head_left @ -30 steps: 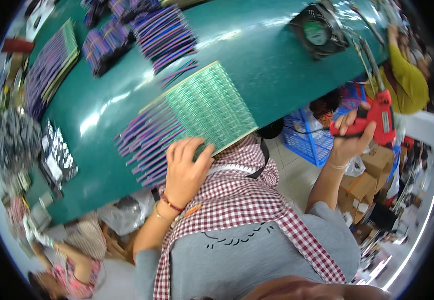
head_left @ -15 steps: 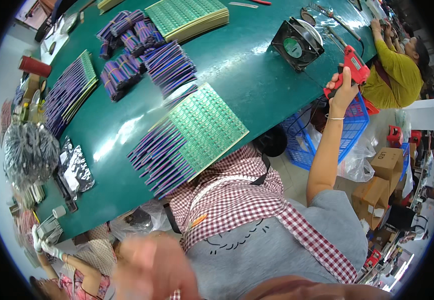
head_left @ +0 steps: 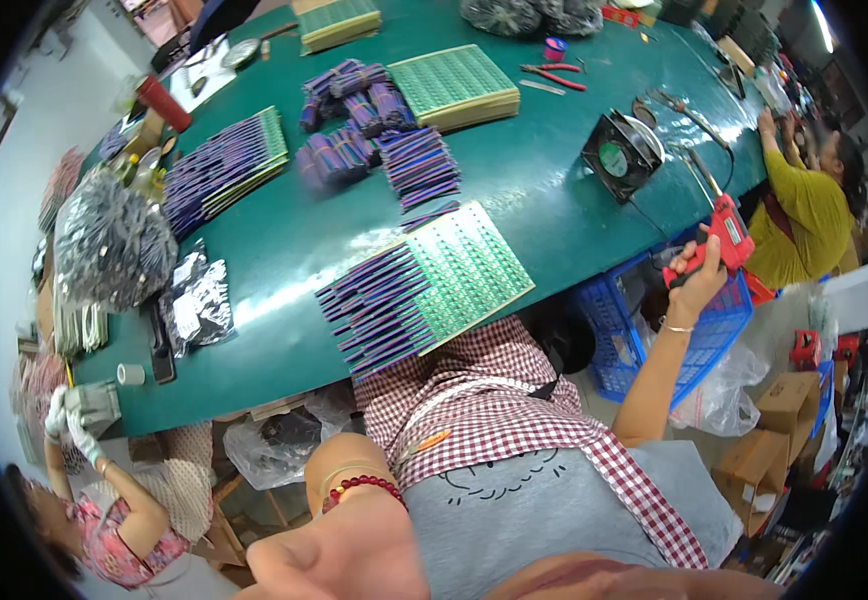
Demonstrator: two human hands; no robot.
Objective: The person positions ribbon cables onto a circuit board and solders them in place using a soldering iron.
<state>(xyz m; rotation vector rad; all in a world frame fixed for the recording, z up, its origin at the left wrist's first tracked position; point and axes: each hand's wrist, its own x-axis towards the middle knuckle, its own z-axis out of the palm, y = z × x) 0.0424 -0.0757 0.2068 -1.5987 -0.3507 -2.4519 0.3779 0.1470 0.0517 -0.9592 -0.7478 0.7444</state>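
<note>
My right hand [head_left: 700, 288] is wrapped round the handle of a red soldering gun [head_left: 731, 232], held up off the table's near right edge. The gun's thin metal tip points away from me, beside a black square fan [head_left: 619, 160]. My left hand [head_left: 346, 562], with a red bead bracelet at the wrist, is raised close at the lower edge; its fingers are mostly out of the picture. On the table in front of me lies a green circuit board panel [head_left: 472, 270]. Purple, blue and black wires [head_left: 379, 305] lie in rows across its left part. Neither hand touches it.
The green table [head_left: 284, 240] also carries wire bundles [head_left: 339, 155], stacked boards [head_left: 454, 85], another wired panel [head_left: 224, 160], red pliers [head_left: 554, 77] and a bagged bundle [head_left: 109, 240]. A blue basket [head_left: 624, 340] stands below the right edge. Co-workers [head_left: 804, 220] sit right and lower left.
The view has shifted, so the table things sit farther right. My left hand, blurred before, has dropped lower and now shows its wrist and bracelet. The right hand keeps the soldering gun.
</note>
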